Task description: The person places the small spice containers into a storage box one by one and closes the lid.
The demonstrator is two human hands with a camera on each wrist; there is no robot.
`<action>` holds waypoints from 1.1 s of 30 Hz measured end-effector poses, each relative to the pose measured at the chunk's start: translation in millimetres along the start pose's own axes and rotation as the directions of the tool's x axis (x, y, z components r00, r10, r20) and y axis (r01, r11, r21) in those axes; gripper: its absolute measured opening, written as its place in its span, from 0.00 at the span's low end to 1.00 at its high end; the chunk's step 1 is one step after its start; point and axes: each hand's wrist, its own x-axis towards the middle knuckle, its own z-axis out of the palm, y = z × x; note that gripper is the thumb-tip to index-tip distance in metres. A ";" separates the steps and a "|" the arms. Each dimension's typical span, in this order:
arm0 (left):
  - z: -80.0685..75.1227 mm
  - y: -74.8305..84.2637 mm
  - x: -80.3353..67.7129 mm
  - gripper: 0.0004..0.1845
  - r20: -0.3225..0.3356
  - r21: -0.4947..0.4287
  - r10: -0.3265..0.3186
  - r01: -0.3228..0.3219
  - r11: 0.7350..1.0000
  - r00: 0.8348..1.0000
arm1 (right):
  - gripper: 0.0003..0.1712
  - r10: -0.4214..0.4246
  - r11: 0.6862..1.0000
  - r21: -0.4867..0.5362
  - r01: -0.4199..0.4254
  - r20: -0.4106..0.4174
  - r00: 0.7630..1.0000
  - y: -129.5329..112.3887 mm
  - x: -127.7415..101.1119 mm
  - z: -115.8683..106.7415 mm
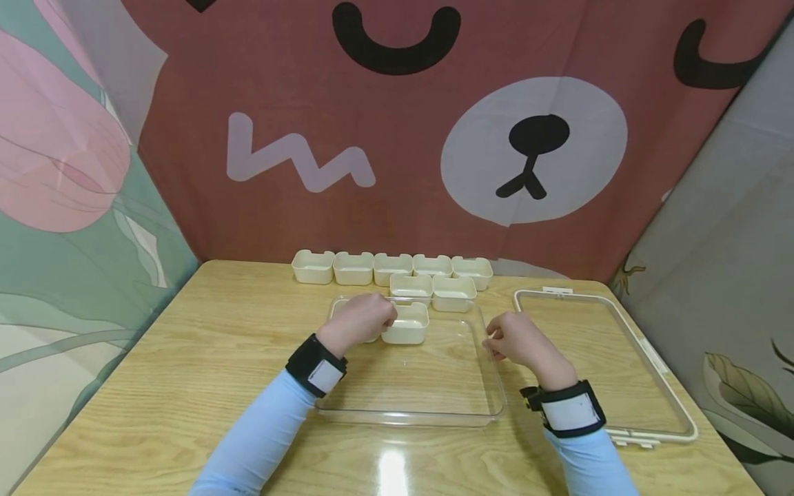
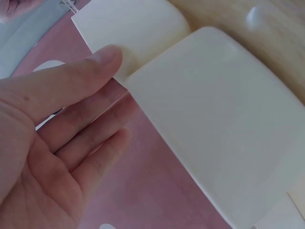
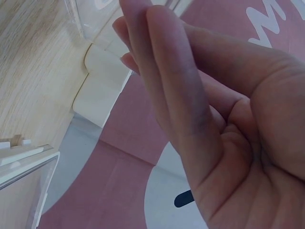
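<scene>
My left hand (image 1: 362, 318) is over a clear shallow box (image 1: 403, 417) in the middle of the table. It pinches the left rim of a small cream bin (image 1: 406, 333) that sits in the box. In the left wrist view the thumb is on that bin (image 2: 133, 33), with the fingers on the far side of the rim. A second cream bin (image 2: 219, 119) sits beside it, mostly hidden by the hand in the head view. My right hand (image 1: 522, 344) is at the box's right side, fingertips right at the rim, the fingers fairly straight in the right wrist view.
Behind the box, several cream bins (image 1: 353, 270) stand in a row along the back edge, with two more (image 1: 455, 296) before them. A clear lid with a white rim (image 1: 651, 358) lies at the right. A printed cloth (image 1: 397, 213) hangs behind the wooden table (image 1: 155, 386).
</scene>
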 end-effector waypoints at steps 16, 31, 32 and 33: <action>1.5 -0.3 -0.4 0.14 0.005 0.001 -0.021 0.021 1.000 1.000 | 0.17 0.003 1.000 0.006 -0.003 0.004 1.000 -0.9 -1.1 0.0; -0.1 1.7 0.4 0.11 0.001 0.019 -0.013 0.013 1.000 1.000 | 0.14 0.022 1.000 -0.001 -0.022 0.004 1.000 -2.5 0.3 -0.3; -0.3 1.8 0.6 0.12 0.000 0.020 -0.011 0.011 1.000 1.000 | 0.14 0.023 1.000 -0.001 -0.023 0.005 1.000 -2.3 0.3 -0.2; -0.3 2.0 0.9 0.12 0.000 0.019 -0.009 0.009 1.000 1.000 | 0.14 0.024 1.000 0.001 -0.024 0.005 1.000 -2.3 0.3 -0.2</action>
